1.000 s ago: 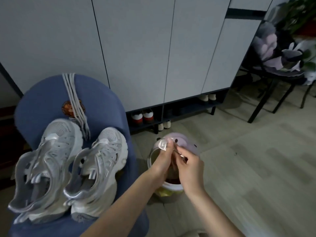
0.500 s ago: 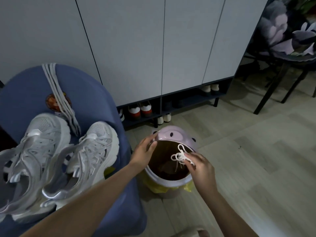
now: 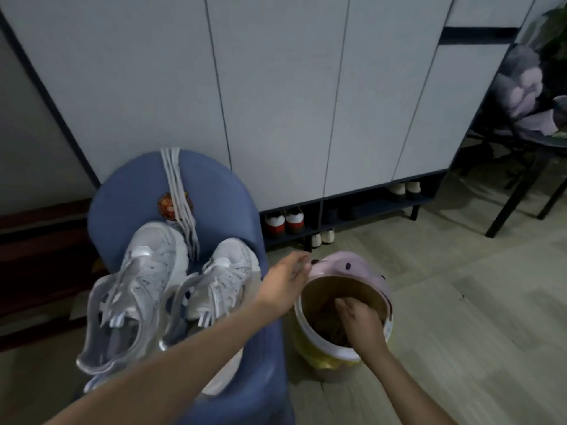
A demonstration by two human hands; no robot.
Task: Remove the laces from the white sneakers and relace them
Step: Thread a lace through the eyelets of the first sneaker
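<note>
Left hand (image 3: 287,279) with fingers straight, touching the pink lid (image 3: 343,266). Right hand (image 3: 357,322) down inside the bin (image 3: 310,348), grip unclear. Sneakers (image 3: 147,289) left of both.

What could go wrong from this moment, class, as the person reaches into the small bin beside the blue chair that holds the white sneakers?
1. The right hand is down inside the pink-lidded white bin; leaning on the rim could tip it over.
2. The left hand props the pink flip lid; let go, it may drop onto the right wrist.
3. The loose grey laces hang over the blue chair's back; a nudge could send them sliding off.
</note>
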